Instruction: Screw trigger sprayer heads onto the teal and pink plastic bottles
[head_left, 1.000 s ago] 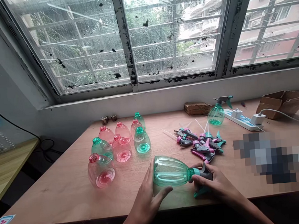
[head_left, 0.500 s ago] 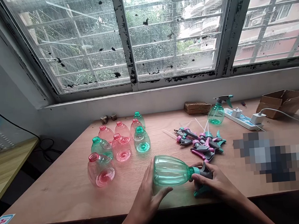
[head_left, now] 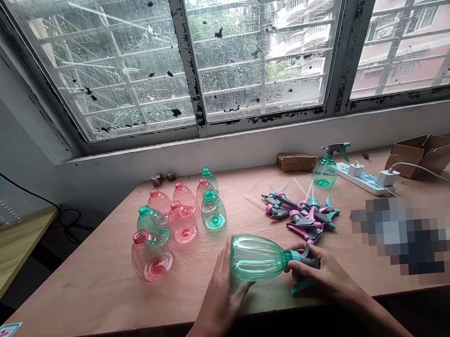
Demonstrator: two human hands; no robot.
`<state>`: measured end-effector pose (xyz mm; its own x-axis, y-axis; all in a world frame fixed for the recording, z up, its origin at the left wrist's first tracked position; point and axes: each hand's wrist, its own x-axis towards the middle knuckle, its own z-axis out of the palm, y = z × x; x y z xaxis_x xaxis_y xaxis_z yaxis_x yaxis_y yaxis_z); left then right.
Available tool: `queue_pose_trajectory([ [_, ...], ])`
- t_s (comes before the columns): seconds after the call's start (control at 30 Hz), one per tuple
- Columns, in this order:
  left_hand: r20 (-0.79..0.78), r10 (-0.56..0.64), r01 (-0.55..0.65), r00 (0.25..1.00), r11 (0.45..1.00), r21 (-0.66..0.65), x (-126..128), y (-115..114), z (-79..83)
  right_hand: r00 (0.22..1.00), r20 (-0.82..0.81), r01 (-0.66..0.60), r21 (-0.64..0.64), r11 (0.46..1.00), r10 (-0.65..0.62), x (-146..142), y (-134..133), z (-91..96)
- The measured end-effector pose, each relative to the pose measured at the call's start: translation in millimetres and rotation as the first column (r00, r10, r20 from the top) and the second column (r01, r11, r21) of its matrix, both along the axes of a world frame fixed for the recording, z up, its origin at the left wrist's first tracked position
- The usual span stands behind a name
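Note:
A clear green plastic bottle (head_left: 257, 257) lies on its side just above the wooden table (head_left: 82, 289), near the front edge. My left hand (head_left: 221, 293) cups its base end, fingers wrapped round it. My right hand (head_left: 323, 275) grips the grey and green spray trigger head (head_left: 306, 266) fitted at the bottle's neck. Both hands are closed on their parts.
Several empty pink and green bottles (head_left: 178, 216) stand at the left-middle. A heap of loose spray heads (head_left: 302, 214) lies right of centre. A finished green spray bottle (head_left: 328, 166), a power strip (head_left: 362, 178) and a cardboard box (head_left: 426, 152) sit at the back right.
My left thumb has slid from the bottle's side down under it. The bottle and right hand have hardly moved.

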<state>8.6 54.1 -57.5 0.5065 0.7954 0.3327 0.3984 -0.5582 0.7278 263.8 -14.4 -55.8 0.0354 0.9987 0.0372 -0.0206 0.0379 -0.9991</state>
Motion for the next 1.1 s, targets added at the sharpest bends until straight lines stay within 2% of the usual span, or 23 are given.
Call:
queue_pose_trajectory([
  [0.13,-0.032,-0.009,0.008,0.999,0.999,-0.035,0,-1,1.8,1.0,0.006,0.013,-0.011,1.0,-0.013,-1,0,1.0],
  [0.33,0.018,0.0,0.0,1.0,1.0,-0.022,1,-1,4.1,0.999,0.011,0.031,0.005,1.0,-0.031,-2,1,0.0],
  [0.57,0.0,-0.005,0.005,1.0,0.997,-0.071,1,-2,6.9,1.0,0.012,0.011,-0.011,1.0,-0.01,-1,0,2.0],
  [0.77,0.062,0.005,-0.003,0.998,0.999,-0.042,2,-3,9.6,1.0,0.001,0.012,-0.009,1.0,-0.012,-1,0,2.5],
  [0.97,0.017,-0.007,0.008,1.0,0.996,-0.092,2,-3,11.9,1.0,-0.003,0.002,-0.002,1.0,-0.002,0,0,-1.3],
  [1.1,0.034,0.008,-0.006,0.999,0.997,-0.072,2,-1,11.0,1.0,-0.004,-0.011,0.007,1.0,0.011,0,1,-1.2],
])
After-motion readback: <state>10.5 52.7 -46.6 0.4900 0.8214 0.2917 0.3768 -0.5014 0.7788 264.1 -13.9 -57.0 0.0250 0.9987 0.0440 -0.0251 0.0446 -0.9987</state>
